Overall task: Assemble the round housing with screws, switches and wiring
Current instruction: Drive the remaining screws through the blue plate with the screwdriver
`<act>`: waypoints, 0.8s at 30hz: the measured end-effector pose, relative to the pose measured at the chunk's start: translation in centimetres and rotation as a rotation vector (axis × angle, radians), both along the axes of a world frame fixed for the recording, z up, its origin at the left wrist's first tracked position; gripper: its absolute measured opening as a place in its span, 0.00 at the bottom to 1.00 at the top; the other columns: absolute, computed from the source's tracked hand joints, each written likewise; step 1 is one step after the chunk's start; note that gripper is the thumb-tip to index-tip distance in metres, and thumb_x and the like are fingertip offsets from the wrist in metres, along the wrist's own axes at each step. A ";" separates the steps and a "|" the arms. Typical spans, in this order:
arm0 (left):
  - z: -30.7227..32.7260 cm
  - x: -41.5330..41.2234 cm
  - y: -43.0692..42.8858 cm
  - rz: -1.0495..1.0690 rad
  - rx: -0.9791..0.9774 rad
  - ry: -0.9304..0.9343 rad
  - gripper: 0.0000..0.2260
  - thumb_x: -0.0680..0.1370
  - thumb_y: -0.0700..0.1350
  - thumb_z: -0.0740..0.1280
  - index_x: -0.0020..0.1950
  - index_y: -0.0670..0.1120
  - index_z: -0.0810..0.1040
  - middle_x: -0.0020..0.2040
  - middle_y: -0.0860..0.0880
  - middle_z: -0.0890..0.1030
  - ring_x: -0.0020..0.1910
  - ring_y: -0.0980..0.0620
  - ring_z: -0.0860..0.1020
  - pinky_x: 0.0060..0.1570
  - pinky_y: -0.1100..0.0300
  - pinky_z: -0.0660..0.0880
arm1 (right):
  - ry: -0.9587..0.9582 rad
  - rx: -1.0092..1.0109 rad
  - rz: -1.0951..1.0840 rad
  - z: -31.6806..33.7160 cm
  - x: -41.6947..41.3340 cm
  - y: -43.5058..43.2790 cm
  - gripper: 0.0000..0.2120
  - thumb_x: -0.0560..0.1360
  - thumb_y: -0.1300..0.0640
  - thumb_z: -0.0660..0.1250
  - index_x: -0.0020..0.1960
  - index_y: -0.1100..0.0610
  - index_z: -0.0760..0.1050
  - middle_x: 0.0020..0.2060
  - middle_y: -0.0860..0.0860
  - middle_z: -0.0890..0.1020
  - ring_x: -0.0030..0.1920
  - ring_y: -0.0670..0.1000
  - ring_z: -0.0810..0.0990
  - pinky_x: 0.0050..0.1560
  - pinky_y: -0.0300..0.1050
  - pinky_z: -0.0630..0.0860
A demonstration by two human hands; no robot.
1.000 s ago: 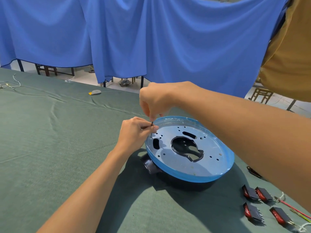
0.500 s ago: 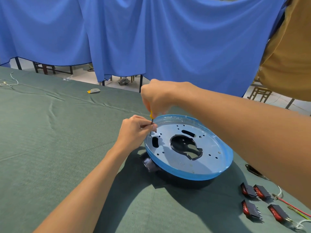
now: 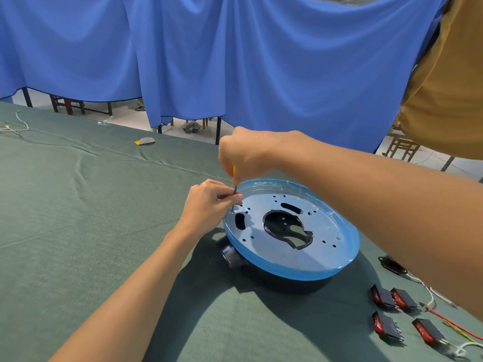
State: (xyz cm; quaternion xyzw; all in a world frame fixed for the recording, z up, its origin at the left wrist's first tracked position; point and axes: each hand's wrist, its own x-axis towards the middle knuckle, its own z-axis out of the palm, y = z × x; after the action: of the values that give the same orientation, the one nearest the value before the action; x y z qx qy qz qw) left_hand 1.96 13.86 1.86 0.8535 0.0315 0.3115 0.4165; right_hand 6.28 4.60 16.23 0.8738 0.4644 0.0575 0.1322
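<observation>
Your round housing (image 3: 326, 231) sits on the worktop (image 3: 78, 231), right of centre. Your left hand (image 3: 209, 202) is at its left rim and your right hand (image 3: 245, 155) directly above. Both hands hold the screwdriver (image 3: 234, 189) upright, its tip on the housing's top. Four switches (image 3: 385, 299) lie front-right of the housing, with wires (image 3: 454, 327) just right of them. A curtain (image 3: 261, 61) hangs behind the worktop.

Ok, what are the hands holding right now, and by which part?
A screwdriver. The right hand grips its yellow handle from above; the left hand pinches the metal shaft, just above the round housing.
</observation>
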 end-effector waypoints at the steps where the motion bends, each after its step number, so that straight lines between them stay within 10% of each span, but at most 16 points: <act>1: 0.0 0.0 0.0 -0.007 -0.008 0.001 0.04 0.74 0.44 0.74 0.44 0.44 0.87 0.41 0.49 0.85 0.47 0.55 0.79 0.48 0.52 0.76 | -0.003 0.003 0.010 0.0 0.0 -0.1 0.16 0.72 0.56 0.74 0.34 0.49 0.66 0.36 0.47 0.68 0.34 0.49 0.74 0.36 0.46 0.73; 7: -0.1 0.2 0.0 -0.005 0.037 0.010 0.04 0.74 0.45 0.74 0.45 0.45 0.87 0.42 0.49 0.85 0.48 0.54 0.79 0.47 0.54 0.76 | 0.057 0.031 -0.186 -0.8 0.7 0.2 0.09 0.75 0.65 0.64 0.36 0.61 0.76 0.36 0.57 0.84 0.28 0.52 0.76 0.28 0.39 0.72; 12: -0.1 0.1 0.1 -0.005 0.060 -0.009 0.04 0.74 0.43 0.74 0.43 0.45 0.87 0.42 0.48 0.85 0.47 0.53 0.79 0.48 0.55 0.74 | 0.150 0.019 -0.120 0.1 0.5 0.1 0.15 0.76 0.49 0.68 0.37 0.58 0.75 0.29 0.52 0.80 0.29 0.50 0.81 0.29 0.39 0.73; 24: -0.5 0.4 -0.1 0.058 0.074 -0.083 0.04 0.72 0.42 0.75 0.40 0.42 0.87 0.35 0.42 0.84 0.38 0.39 0.80 0.39 0.45 0.77 | 0.226 0.060 -0.248 -0.2 1.3 1.3 0.10 0.77 0.59 0.65 0.37 0.58 0.76 0.23 0.49 0.81 0.21 0.44 0.76 0.22 0.30 0.70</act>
State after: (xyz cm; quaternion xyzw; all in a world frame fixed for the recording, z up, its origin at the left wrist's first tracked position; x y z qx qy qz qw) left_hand 2.35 13.77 1.32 0.8535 0.0277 0.3595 0.3764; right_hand 7.57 5.87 15.99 0.9288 0.3631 -0.0439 0.0591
